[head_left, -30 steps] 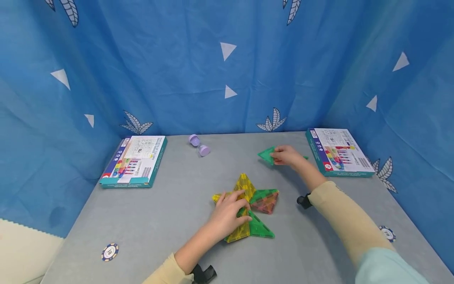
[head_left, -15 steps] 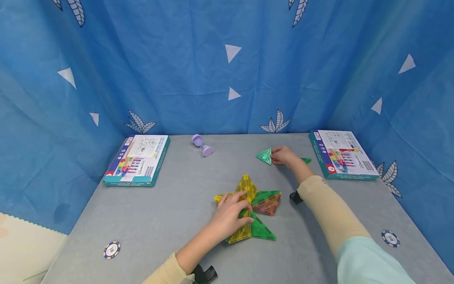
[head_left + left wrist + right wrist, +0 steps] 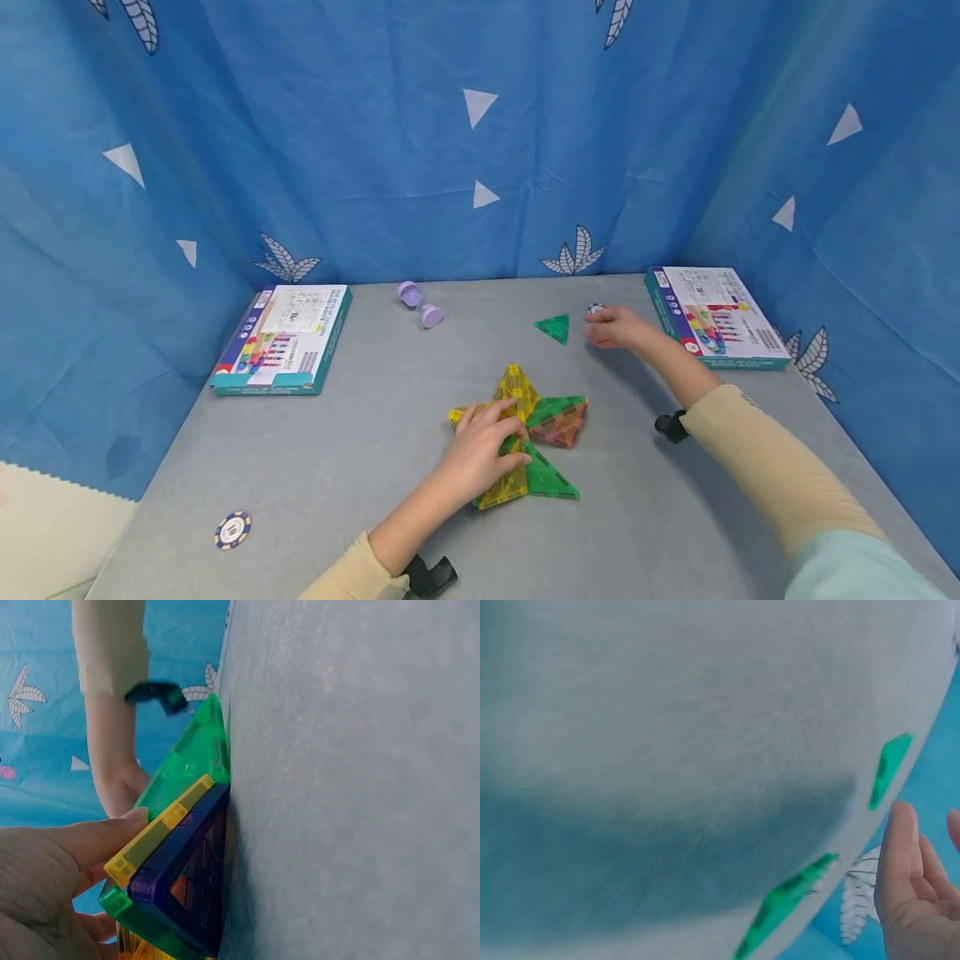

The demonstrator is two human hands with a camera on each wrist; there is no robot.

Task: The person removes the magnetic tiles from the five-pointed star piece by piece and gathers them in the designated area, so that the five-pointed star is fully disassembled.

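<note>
My left hand (image 3: 480,454) holds a star-like build of see-through magnetic tiles (image 3: 517,392), yellow, green and orange, on the grey table. In the left wrist view my thumb presses a yellow tile (image 3: 161,829); a purple tile (image 3: 184,874) and a green tile (image 3: 187,761) adjoin it. Farther back, my right hand (image 3: 618,327) is over the table with fingers extended and nothing in them. Just left of it lies a green triangular tile (image 3: 555,328). The right wrist view shows a second green tile (image 3: 784,904), hidden in the head view.
Flat boxes stand at the back left (image 3: 281,340) and back right (image 3: 716,317). A purple sand timer (image 3: 420,304) lies near the back edge. One poker chip (image 3: 233,530) is front left, another (image 3: 596,308) behind my right hand. A blue curtain (image 3: 420,150) surrounds the table.
My right hand has let go of the green triangular tile and drawn back to the right; the tile now lies flat. My left hand stays on the tile build.
</note>
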